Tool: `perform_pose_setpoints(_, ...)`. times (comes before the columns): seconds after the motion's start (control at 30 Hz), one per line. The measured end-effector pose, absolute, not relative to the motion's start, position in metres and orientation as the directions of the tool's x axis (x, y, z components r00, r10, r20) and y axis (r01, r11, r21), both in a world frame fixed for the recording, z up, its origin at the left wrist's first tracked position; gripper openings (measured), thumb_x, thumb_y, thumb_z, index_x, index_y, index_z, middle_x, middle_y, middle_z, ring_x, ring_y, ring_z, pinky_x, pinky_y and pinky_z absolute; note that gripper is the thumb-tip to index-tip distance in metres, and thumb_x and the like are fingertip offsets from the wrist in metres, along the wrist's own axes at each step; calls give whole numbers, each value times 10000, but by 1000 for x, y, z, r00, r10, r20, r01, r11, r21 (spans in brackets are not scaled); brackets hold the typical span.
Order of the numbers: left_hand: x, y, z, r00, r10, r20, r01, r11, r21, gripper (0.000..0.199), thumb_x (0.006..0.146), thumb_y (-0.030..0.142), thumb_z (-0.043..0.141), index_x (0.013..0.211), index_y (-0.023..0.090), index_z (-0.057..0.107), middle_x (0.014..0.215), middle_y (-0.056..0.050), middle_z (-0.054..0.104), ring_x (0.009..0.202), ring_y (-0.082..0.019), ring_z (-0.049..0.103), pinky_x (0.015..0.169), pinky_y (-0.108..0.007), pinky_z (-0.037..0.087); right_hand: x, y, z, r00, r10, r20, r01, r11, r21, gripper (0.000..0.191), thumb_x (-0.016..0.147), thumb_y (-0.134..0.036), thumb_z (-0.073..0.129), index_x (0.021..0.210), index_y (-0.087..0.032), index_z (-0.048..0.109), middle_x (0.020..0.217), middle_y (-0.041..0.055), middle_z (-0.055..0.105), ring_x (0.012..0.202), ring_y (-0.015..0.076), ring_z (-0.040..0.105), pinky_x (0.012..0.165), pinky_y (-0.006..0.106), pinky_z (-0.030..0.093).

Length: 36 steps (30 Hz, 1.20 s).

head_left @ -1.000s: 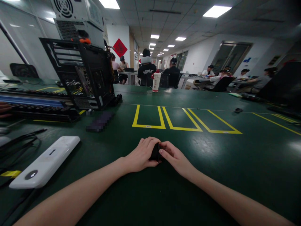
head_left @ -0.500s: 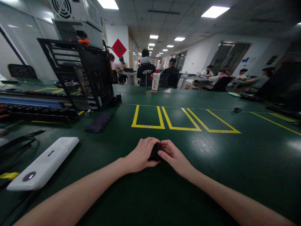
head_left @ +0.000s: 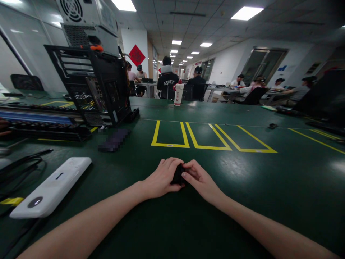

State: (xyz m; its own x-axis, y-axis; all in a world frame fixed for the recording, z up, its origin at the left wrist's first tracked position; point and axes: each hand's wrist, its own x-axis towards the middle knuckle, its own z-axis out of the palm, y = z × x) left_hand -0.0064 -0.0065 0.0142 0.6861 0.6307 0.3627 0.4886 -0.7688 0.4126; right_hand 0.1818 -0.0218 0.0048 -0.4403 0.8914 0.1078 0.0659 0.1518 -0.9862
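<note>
A small black object [head_left: 178,175], boxy in outline, is held low over the green table [head_left: 188,223]; its exact kind does not show. Around its left side my left hand [head_left: 163,178] is wrapped, with the fingers over the top and the thumb below. My right hand [head_left: 202,180] is closed against the right side, fingertips and thumb pressed to the object's edge. Both hands hide much of it. Beyond them on the table are yellow tape outlines [head_left: 170,145].
On the left lie a white oblong device [head_left: 51,190], black cables [head_left: 23,165] and a blurred dark object [head_left: 114,140]. An open computer case [head_left: 105,86] stands behind them. Farther back is a white cup [head_left: 178,94]. Several people sit at other tables.
Almost nothing differs. Both hands stay on the black object, which may have turned slightly; the whole view has shifted by a few pixels.
</note>
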Motion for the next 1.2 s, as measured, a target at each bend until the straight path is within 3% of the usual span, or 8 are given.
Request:
perform_pose_setpoints(0.17,-7,-7,15,689,635,349,487,-762,426,600,772,257,671,1243,196,304,1215,-97,454,1080,-246,457,903,-390,382,182,-21,9,-410,911,38,149,108,-983,259,851,-258,542,1101,-223,485,1069,37,557,1036,185,553,921,387,462)
perform_pose_setpoints(0.23,-7,-7,16,686,638,348,489,-760,429,600,772,256,671,1242,189,305,1217,-99,453,1078,-246,458,907,-389,380,183,-22,11,-429,903,22,176,107,-979,232,856,-259,528,1082,-214,499,1058,43,567,1017,193,565,903,398,471)
perform_pose_setpoints(0.43,-7,-7,14,695,625,357,487,-773,406,599,766,237,670,1234,186,298,1209,-105,457,1085,-250,456,900,-390,374,186,-23,10,-524,847,86,71,144,-987,258,813,-170,592,1033,-229,470,1050,14,560,1026,166,566,928,368,461)
perform_pose_setpoints(0.63,-6,-6,11,693,615,375,489,-784,381,628,759,274,679,1239,187,284,1223,-114,452,1118,-264,437,918,-408,359,183,-19,4,-464,878,118,63,166,-984,134,848,-262,556,955,-222,486,955,8,575,936,170,596,788,332,516)
perform_pose_setpoints(0.77,-7,-6,13,696,620,364,488,-779,394,608,767,274,674,1234,182,296,1219,-111,455,1104,-253,448,914,-391,369,184,-18,4,-430,901,51,125,116,-985,266,840,-251,569,1084,-229,467,1077,30,562,1043,180,555,902,366,474)
perform_pose_setpoints(0.87,-7,-7,14,690,625,365,488,-774,404,621,765,269,679,1243,175,294,1220,-111,453,1090,-249,452,907,-383,377,186,-19,5,-458,889,10,198,113,-974,215,858,-278,534,1060,-214,497,1065,44,569,1003,194,570,871,387,488)
perform_pose_setpoints(1.07,-7,-6,13,692,623,364,483,-775,409,616,759,235,679,1237,189,294,1215,-108,453,1088,-257,452,902,-400,377,187,-23,9,-531,843,79,55,127,-990,257,802,-183,613,1006,-232,464,1029,4,561,1008,163,570,918,364,466)
perform_pose_setpoints(1.2,-7,-7,14,694,629,350,485,-768,418,598,774,254,664,1241,207,294,1222,-102,448,1092,-259,453,905,-410,380,185,-21,8,-484,872,78,79,133,-988,122,858,-265,539,959,-226,483,962,6,567,920,168,594,781,340,522)
